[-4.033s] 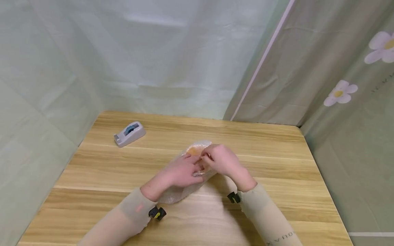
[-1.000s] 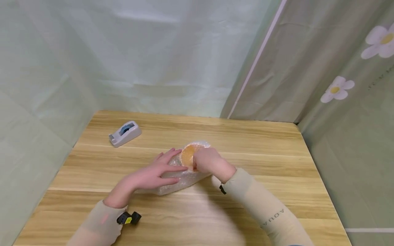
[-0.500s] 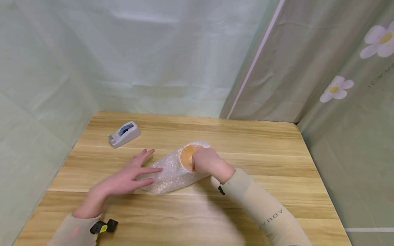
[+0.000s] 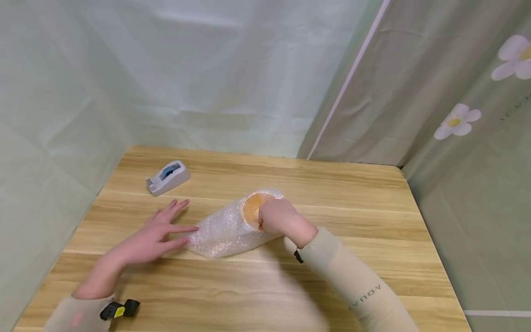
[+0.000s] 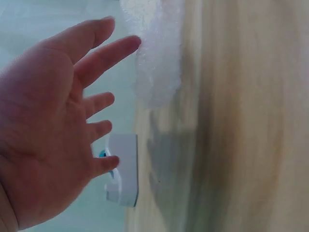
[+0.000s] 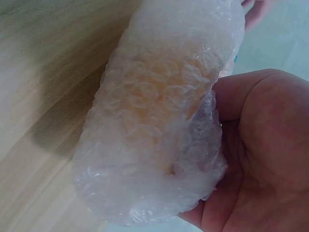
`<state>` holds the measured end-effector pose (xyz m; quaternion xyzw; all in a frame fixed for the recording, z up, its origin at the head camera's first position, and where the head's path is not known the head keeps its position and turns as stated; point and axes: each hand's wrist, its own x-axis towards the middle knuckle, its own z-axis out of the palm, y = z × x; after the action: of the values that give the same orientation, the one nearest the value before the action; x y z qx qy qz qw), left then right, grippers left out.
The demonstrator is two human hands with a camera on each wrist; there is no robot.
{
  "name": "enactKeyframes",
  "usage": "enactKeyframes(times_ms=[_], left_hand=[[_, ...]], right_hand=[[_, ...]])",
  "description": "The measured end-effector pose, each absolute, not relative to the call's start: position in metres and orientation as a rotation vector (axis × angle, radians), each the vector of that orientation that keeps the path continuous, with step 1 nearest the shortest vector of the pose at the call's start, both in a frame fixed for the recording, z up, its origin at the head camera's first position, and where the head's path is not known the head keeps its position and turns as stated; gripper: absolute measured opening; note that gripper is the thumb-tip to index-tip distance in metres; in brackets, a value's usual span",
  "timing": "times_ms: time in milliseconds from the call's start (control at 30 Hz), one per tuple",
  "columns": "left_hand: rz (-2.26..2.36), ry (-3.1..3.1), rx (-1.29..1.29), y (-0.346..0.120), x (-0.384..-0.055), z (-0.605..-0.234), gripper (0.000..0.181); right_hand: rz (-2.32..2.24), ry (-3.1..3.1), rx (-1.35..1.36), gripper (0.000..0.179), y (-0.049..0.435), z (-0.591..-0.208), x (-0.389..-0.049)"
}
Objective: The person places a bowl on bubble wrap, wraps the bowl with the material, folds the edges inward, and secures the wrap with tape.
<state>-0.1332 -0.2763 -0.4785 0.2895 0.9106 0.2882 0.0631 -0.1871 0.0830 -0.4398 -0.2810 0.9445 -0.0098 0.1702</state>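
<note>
A bundle of clear bubble wrap (image 4: 226, 230) lies slantwise on the table, with a round orange surface (image 4: 251, 211) showing at its far right end. In the right wrist view an orange thing shows blurred through the bubbles of the wrap (image 6: 149, 96); its kind is hidden. My right hand (image 4: 280, 216) grips the wrap at that orange end, thumb and fingers bent against its edge. My left hand (image 4: 153, 237), fingers straight and spread, is at the bundle's near left end; two fingertips overlap the wrap in the head view. In the left wrist view the palm (image 5: 43, 116) holds nothing.
A grey-white tape dispenser (image 4: 168, 177) with a blue core stands at the table's back left. The wooden table (image 4: 352, 193) ends at pale curtains (image 4: 228, 92) behind and at both sides. Black wrist cameras sit on both cuffs.
Four seconds ago both hands worked at the orange end. Over the last second my left hand has slid off the wrap to the left, uncovering it; the right hand has kept its grip.
</note>
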Motion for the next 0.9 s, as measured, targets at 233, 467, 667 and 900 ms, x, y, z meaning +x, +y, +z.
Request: enactKeyframes(times_ms=[233, 467, 667, 900], left_hand=[[0.819, 2.996, 0.675, -0.263, -0.142, -0.480, 0.025], [0.662, 2.999, 0.499, -0.251, -0.144, -0.482, 0.056], [0.757, 2.944, 0.470, -0.247, -0.144, -0.485, 0.028], [0.807, 2.910, 0.450, -0.247, -0.144, -0.489, 0.022]], right_hand=[[-0.030, 2.675, -0.808, 0.035, 0.083, -0.441, -0.188], [-0.027, 2.672, -0.801, 0.035, 0.083, -0.443, -0.190], [-0.020, 2.674, -0.802, 0.028, 0.083, -0.443, -0.188], [-0.023, 2.680, -0.799, 0.033, 0.083, -0.444, -0.188]])
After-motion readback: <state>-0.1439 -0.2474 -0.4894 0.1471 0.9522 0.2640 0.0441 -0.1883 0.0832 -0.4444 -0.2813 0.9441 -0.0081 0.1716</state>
